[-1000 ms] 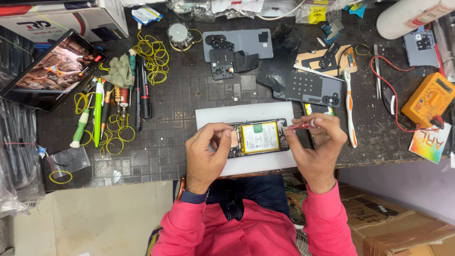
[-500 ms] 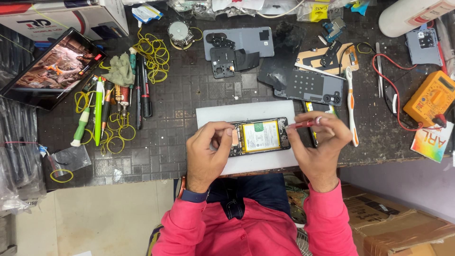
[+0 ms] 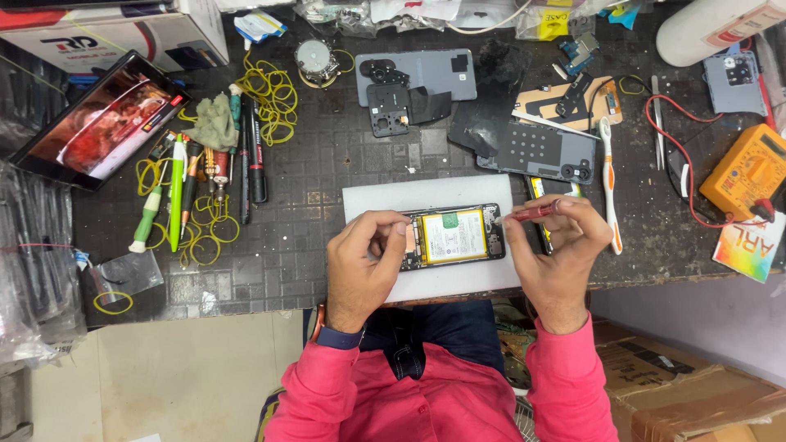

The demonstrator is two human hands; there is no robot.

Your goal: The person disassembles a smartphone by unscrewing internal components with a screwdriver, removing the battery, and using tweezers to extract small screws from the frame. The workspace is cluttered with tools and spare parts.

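Observation:
An opened phone with its back off and its pale battery showing lies on a white mat. My left hand grips the phone's left end, thumb and fingers pinching it. My right hand holds a small red-handled screwdriver whose tip points at the phone's right end near the top corner.
A yellow multimeter with red leads sits at the right. A toothbrush, phone back covers, tweezers, a lit tablet, pens with yellow rubber bands surround the mat. Cardboard boxes lie below the table's front edge.
The view has shifted slightly. My right hand has drawn the screwdriver a little away from the phone's right end and up; my left hand keeps its grip.

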